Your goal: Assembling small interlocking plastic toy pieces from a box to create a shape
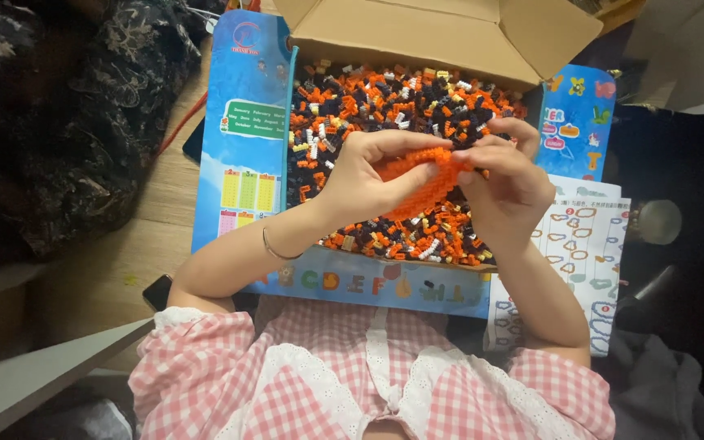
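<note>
My left hand (pixel 372 175) and my right hand (pixel 508 181) both grip an orange assembly of small building bricks (pixel 425 181), held between them above a cardboard box. The left fingers wrap its left side and the thumb presses along the top. The right fingertips pinch its right end. Under my hands, the cardboard box (pixel 417 33) is filled with several loose small bricks (pixel 368 102) in orange, black, white and tan. A thin bracelet circles my left wrist.
The box rests on a blue printed board (pixel 246 122) with coloured charts and letters. A white instruction sheet (pixel 588 236) with outlined shapes lies at right. Dark patterned fabric (pixel 50 114) covers the left. A dark phone (pixel 156 292) lies by my left elbow on the wooden surface.
</note>
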